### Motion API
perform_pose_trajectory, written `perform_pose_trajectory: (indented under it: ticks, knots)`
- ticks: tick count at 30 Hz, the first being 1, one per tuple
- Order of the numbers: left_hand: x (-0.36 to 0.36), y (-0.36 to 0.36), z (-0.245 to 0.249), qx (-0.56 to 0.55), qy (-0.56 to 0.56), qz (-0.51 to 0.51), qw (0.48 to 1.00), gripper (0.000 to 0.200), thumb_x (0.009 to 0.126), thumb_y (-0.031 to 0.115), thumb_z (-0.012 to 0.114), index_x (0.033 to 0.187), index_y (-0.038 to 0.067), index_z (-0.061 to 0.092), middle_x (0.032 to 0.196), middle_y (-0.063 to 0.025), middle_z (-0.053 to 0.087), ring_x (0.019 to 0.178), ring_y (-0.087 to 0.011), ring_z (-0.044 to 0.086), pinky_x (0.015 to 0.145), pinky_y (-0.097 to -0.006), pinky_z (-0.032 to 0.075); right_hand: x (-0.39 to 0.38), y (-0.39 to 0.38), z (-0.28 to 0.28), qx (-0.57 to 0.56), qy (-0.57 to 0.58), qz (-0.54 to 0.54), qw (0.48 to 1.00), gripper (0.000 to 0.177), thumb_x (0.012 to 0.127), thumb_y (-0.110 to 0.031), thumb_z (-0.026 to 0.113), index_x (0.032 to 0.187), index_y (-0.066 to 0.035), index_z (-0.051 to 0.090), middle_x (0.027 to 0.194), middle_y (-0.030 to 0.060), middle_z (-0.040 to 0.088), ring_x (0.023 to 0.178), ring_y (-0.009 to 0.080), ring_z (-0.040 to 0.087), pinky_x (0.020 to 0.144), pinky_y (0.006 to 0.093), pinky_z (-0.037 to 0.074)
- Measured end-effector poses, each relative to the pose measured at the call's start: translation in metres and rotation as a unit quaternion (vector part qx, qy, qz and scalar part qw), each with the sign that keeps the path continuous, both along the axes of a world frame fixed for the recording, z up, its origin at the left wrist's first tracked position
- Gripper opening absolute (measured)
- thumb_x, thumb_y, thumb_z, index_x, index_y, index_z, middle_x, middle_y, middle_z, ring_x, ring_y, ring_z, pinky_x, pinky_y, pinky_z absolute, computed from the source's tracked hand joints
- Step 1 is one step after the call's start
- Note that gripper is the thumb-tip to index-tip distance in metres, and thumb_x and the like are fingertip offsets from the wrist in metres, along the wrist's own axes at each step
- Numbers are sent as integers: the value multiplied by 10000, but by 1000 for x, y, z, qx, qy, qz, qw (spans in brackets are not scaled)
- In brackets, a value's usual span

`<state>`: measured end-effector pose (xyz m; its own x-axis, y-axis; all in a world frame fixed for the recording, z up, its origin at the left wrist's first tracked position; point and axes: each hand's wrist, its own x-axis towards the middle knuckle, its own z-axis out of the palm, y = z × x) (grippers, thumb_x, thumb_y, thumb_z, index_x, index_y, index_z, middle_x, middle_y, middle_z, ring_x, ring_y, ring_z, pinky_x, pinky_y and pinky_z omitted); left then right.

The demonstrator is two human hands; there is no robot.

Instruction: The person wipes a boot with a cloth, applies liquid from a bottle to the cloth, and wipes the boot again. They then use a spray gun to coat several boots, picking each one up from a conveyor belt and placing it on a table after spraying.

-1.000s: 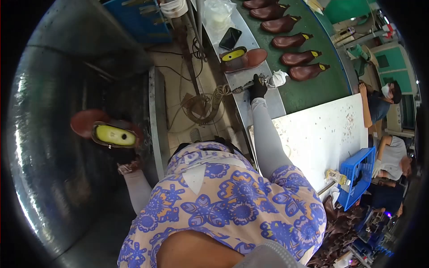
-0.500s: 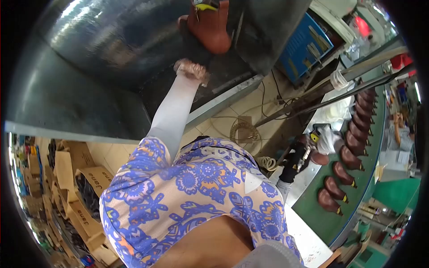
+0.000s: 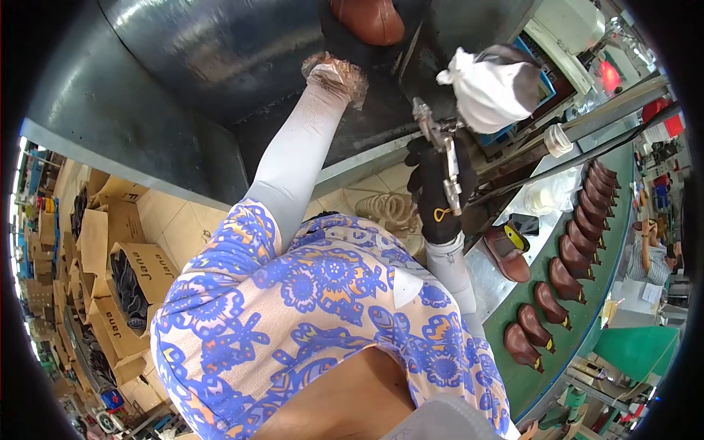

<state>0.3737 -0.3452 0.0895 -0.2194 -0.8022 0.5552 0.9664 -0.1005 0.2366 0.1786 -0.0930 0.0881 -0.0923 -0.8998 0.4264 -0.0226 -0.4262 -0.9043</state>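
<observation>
A spray gun [image 3: 447, 150] with a white-wrapped cup [image 3: 488, 95] is held in the black-gloved right grip [image 3: 433, 183], a brown shoe [image 3: 370, 20] is held by the left grip [image 3: 339, 38] within a dark metal enclosure [image 3: 183, 139], and further shoes [image 3: 561, 279] are lined up on a green-topped counter [image 3: 506, 383].

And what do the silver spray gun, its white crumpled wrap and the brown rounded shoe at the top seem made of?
Silver spray gun: metal, shiny, judging by bright glints.
White crumpled wrap: thin and matt, bunching in soft folds; cloth or plastic, I can't tell.
Brown rounded shoe: probably leather, smooth, with a soft sheen, though synthetic is possible.
</observation>
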Motion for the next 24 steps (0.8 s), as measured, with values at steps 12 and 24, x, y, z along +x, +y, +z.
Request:
perform_pose_trajectory:
  ticks: [12,24]
  knots:
    - [-2,3,-5,0,5,-7,1000,705,848,606,437,1341,104,419,1243,-128,536,1122,-333,517,998,-485,373,-10,15,-8,-21,46,-10,999,186,773,-58,669,934,-16,587,665,47,581,571,107,533,524,274,427]
    - [-4,-5,-9,3,13,-13,1000,716,840,629,429,1323,101,441,1223,-136,549,1108,-341,524,995,-494,375,-15,31,2,11,70,-28,997,133,783,-62,658,886,-25,582,621,42,584,545,96,554,498,270,431]
